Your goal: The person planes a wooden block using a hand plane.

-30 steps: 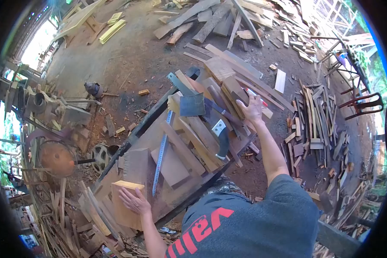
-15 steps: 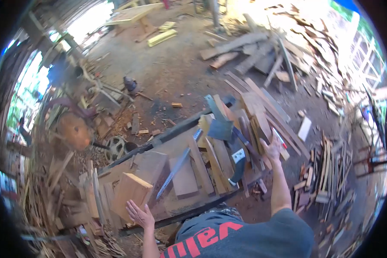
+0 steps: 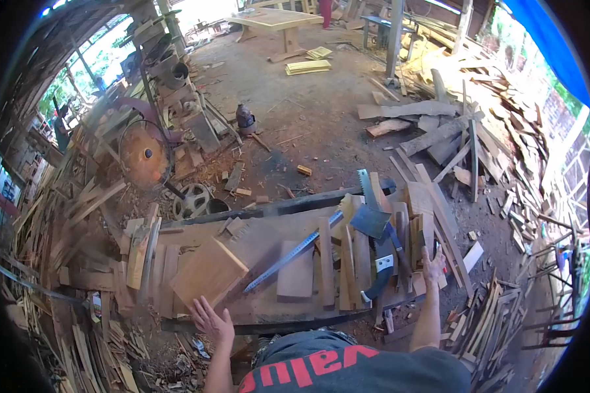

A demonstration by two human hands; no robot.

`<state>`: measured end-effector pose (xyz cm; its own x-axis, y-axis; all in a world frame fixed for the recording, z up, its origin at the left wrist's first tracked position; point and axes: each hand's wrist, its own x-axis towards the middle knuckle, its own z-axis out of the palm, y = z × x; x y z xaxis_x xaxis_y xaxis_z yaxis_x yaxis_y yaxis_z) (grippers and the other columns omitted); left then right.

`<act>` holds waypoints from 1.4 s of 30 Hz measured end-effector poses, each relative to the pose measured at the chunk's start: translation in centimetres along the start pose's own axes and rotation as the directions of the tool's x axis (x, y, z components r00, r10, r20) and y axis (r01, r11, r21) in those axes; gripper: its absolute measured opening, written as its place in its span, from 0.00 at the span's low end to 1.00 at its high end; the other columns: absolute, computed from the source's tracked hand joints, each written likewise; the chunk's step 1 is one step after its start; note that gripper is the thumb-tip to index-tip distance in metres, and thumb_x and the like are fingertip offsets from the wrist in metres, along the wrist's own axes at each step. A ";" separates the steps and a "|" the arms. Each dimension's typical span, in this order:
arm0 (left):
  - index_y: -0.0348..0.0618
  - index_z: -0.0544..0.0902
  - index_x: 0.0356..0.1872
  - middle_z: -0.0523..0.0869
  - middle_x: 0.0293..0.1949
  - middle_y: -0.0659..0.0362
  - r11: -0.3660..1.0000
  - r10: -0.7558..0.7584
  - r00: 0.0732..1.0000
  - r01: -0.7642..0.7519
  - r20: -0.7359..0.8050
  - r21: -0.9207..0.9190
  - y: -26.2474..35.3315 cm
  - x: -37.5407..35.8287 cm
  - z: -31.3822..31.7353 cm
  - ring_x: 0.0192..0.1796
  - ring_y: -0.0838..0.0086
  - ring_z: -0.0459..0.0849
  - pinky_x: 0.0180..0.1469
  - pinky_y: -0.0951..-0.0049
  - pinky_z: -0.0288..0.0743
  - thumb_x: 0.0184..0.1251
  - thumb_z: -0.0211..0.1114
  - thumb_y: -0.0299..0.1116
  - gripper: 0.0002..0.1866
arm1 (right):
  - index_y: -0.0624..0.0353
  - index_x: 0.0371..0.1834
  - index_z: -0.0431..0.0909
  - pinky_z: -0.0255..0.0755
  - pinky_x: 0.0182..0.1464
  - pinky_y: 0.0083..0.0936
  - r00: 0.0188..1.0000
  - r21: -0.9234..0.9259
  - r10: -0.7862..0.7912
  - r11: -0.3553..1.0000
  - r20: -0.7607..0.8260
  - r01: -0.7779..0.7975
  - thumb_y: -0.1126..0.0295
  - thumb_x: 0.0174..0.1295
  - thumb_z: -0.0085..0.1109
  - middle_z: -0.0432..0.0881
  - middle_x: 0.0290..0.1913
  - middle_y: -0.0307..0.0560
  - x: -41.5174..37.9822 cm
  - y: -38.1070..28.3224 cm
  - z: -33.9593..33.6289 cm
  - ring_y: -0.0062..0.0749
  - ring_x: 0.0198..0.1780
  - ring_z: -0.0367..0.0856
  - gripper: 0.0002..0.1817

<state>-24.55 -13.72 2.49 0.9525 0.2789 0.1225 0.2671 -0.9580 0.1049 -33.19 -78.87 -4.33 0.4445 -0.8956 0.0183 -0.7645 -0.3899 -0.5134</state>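
My left hand (image 3: 211, 324) has its fingers spread at the near edge of a thick brown wooden board (image 3: 208, 275); whether it touches is hard to tell. On the right, my right hand (image 3: 432, 268) is stretched out, fingers apart, against the end of the upright wood pieces (image 3: 418, 226). A handsaw with a black handle (image 3: 378, 278) lies between them, beside a broad metal blade (image 3: 370, 221) resting on top of the boards. Left of these, a metal ruler (image 3: 294, 250) lies slantwise beside a flat board (image 3: 295, 275).
A round rusty disc (image 3: 145, 154) and a spoked wheel (image 3: 191, 200) stand beyond the bench's left end. Scrap sticks (image 3: 488, 314) lie at the right, with piled planks (image 3: 439, 134) behind. A wooden table (image 3: 275, 21) stands far back.
The head view has shifted left and up. The thick board under my left hand now shows more of its broad face and sits flatter. My right hand stays at the wood pieces.
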 end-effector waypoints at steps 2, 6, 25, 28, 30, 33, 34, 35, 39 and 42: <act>0.47 0.57 0.81 0.57 0.80 0.48 0.995 0.060 0.998 -0.062 -0.037 -0.073 -0.8 -1.1 0.4 0.82 0.48 0.52 0.76 0.42 0.52 0.68 0.66 0.47 0.43 | 0.53 0.80 0.61 0.55 0.74 0.55 0.996 -0.010 -0.051 0.999 -0.078 0.050 0.32 0.64 0.58 0.70 0.69 0.65 -0.3 0.2 -0.3 0.62 0.71 0.66 0.48; 0.45 0.58 0.80 0.60 0.77 0.44 0.951 0.039 0.992 -0.073 -0.119 -0.299 -3.4 -1.7 1.4 0.79 0.47 0.56 0.75 0.42 0.55 0.71 0.64 0.48 0.41 | 0.61 0.69 0.72 0.62 0.69 0.50 0.942 -0.020 -0.090 0.996 -0.322 0.089 0.42 0.65 0.64 0.73 0.62 0.61 -2.9 -3.5 -2.8 0.59 0.66 0.71 0.39; 0.28 0.77 0.57 0.79 0.52 0.36 0.584 -0.263 0.957 0.259 0.123 -0.770 -9.7 9.7 5.7 0.57 0.40 0.77 0.60 0.48 0.69 0.72 0.62 0.46 0.27 | 0.66 0.57 0.79 0.78 0.52 0.39 0.360 0.601 -0.853 0.521 0.378 0.606 0.57 0.70 0.62 0.83 0.48 0.60 -31.6 -43.3 20.3 0.49 0.45 0.84 0.23; 0.28 0.75 0.59 0.77 0.55 0.37 0.638 -0.290 0.956 0.223 0.038 -0.737 -8.5 6.9 6.2 0.61 0.41 0.75 0.64 0.48 0.68 0.71 0.64 0.46 0.29 | 0.65 0.55 0.79 0.75 0.53 0.44 0.280 0.592 -0.871 0.482 0.403 0.646 0.57 0.70 0.60 0.82 0.46 0.64 -32.5 -44.4 20.8 0.58 0.48 0.81 0.22; 0.28 0.74 0.59 0.77 0.55 0.37 0.616 -0.297 0.954 0.220 0.036 -0.756 -8.4 4.9 4.8 0.61 0.41 0.74 0.66 0.48 0.67 0.70 0.65 0.45 0.29 | 0.66 0.50 0.79 0.73 0.53 0.48 0.317 0.597 -0.847 0.527 0.426 0.605 0.58 0.69 0.58 0.81 0.45 0.67 -33.4 -44.4 20.2 0.64 0.50 0.79 0.20; 0.31 0.71 0.64 0.74 0.59 0.40 0.661 -0.124 0.990 0.136 0.071 -0.738 -9.0 2.7 4.0 0.60 0.48 0.77 0.62 0.53 0.73 0.70 0.67 0.40 0.29 | 0.65 0.52 0.80 0.74 0.53 0.46 0.370 0.565 -0.812 0.581 0.451 0.586 0.59 0.70 0.58 0.82 0.46 0.66 -33.8 -43.0 18.8 0.63 0.50 0.80 0.19; 0.31 0.71 0.65 0.74 0.60 0.40 0.543 -0.109 0.982 0.189 0.154 -0.818 -9.2 2.2 3.9 0.59 0.50 0.79 0.60 0.55 0.76 0.69 0.68 0.40 0.30 | 0.62 0.55 0.82 0.76 0.50 0.40 0.410 0.587 -0.850 0.526 0.332 0.615 0.61 0.71 0.59 0.84 0.45 0.60 -33.9 -41.9 19.6 0.53 0.46 0.84 0.18; 0.31 0.71 0.65 0.74 0.60 0.40 0.415 -0.080 0.968 0.248 0.236 -0.875 -9.2 1.7 3.8 0.58 0.52 0.81 0.58 0.57 0.78 0.69 0.69 0.39 0.30 | 0.62 0.55 0.82 0.76 0.50 0.40 0.423 0.577 -0.842 0.538 0.335 0.615 0.61 0.71 0.59 0.84 0.45 0.60 -33.9 -40.8 19.7 0.53 0.46 0.84 0.18; 0.30 0.72 0.61 0.76 0.54 0.40 0.458 0.055 0.937 0.284 0.346 -0.843 -10.7 0.7 3.2 0.56 0.54 0.82 0.53 0.60 0.78 0.66 0.70 0.41 0.30 | 0.64 0.56 0.82 0.76 0.52 0.37 0.504 0.568 -0.790 0.606 0.348 0.557 0.64 0.71 0.60 0.84 0.46 0.57 -34.9 -37.6 17.1 0.46 0.47 0.85 0.17; 0.33 0.79 0.57 0.82 0.51 0.42 0.352 0.172 0.900 0.323 0.400 -0.878 -13.1 -0.5 4.4 0.50 0.55 0.86 0.52 0.61 0.79 0.68 0.69 0.43 0.25 | 0.62 0.52 0.82 0.78 0.47 0.41 0.563 0.537 -0.628 0.769 0.537 0.346 0.65 0.69 0.60 0.85 0.37 0.60 -36.5 -35.2 12.4 0.55 0.42 0.85 0.14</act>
<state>-27.91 -1.61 -3.28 0.9620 0.0597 -0.2665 0.2731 -0.1884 0.9434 -16.74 -29.78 2.46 0.9812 -0.1440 -0.1283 -0.1837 -0.4944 -0.8496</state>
